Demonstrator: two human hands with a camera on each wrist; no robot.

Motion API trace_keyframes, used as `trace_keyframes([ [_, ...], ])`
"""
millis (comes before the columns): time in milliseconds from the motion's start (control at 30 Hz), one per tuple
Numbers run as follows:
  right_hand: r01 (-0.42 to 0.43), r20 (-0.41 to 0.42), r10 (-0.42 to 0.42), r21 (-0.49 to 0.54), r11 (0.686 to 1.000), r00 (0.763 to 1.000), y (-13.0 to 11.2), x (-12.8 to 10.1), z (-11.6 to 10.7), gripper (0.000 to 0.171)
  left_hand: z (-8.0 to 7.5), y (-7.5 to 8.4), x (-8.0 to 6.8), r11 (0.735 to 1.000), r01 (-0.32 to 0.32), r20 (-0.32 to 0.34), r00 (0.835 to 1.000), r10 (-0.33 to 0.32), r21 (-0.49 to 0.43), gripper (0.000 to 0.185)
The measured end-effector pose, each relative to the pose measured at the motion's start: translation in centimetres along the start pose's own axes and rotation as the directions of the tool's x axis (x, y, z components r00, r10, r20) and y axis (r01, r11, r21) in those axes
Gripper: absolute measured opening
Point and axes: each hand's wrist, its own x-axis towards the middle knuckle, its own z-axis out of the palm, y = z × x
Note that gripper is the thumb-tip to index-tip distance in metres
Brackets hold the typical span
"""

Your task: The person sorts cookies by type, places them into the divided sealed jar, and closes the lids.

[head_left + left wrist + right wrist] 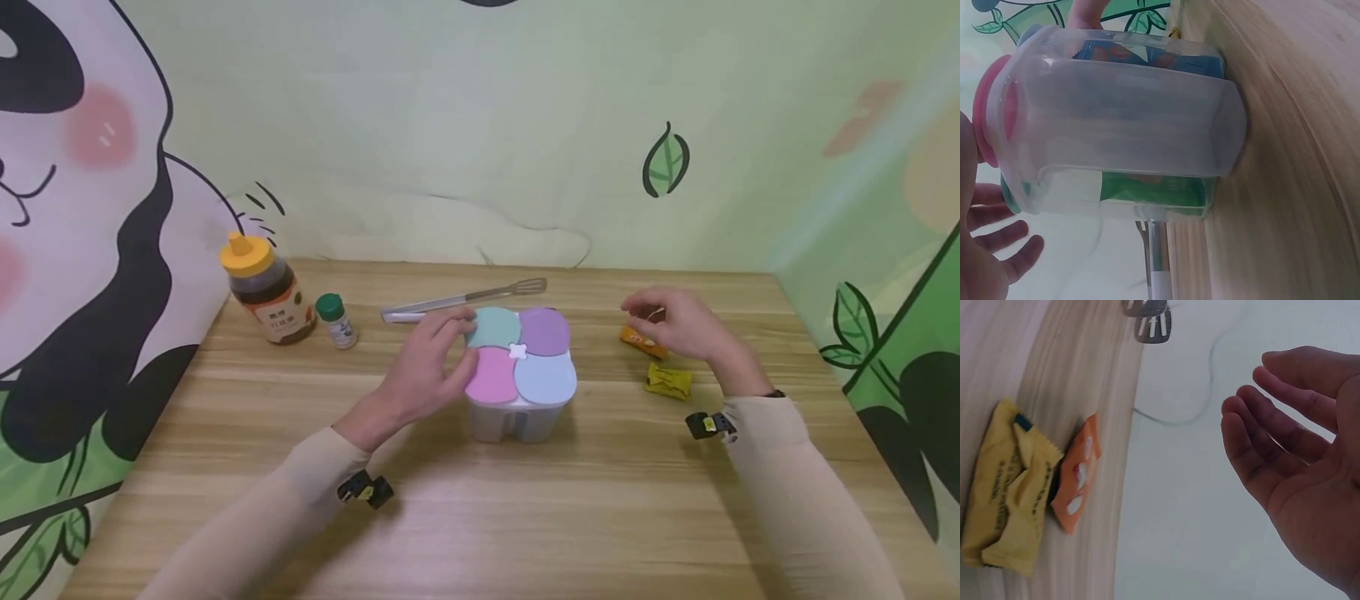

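A clear plastic storage box (491,423) stands upright on the table, topped by green (492,327), purple (545,331), pink (491,375) and blue (546,379) lids. My left hand (427,367) touches the left edge of the lids, fingers by the green one and thumb at the pink one. Through the box's walls in the left wrist view, a blue packet (1119,52) and a green packet (1154,189) show. Over an orange packet (643,342) hovers my right hand (678,323), loosely curled and holding nothing. Closer to me lies a yellow packet (667,382).
Behind the box lie metal tongs (480,296). A dark-filled jar (277,308) with a yellow cap and a small green-capped shaker bottle (339,323) stand at the left. The wall (420,167) meets the table's back edge.
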Motion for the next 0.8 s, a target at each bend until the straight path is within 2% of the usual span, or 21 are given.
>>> trace_keyframes([
  [233,-0.021,-0.041,0.02,-0.006,1.0,0.999,1.4,-0.5,0.5,0.025,0.0,-0.4,-0.3,0.988,-0.144,-0.029,0.989,0.143,-0.053,0.026],
  [467,-0.074,-0.025,0.074,-0.014,0.997,0.997,2.7,-0.8,0.9,0.028,-0.5,-0.3,-0.4,0.968,-0.24,-0.021,0.971,0.239,-0.068,0.023],
  [633,-0.122,-0.007,0.122,-0.051,0.991,0.993,3.2,-1.3,1.2,0.031,-0.7,-0.6,-0.7,0.948,-0.297,-0.006,0.955,0.298,-0.117,0.027],
  [800,-0.142,-0.006,0.142,-0.075,0.987,0.99,3.9,-2.2,1.5,0.035,-0.8,-0.9,-1.0,0.912,-0.366,0.006,0.927,0.374,-0.183,0.034],
])
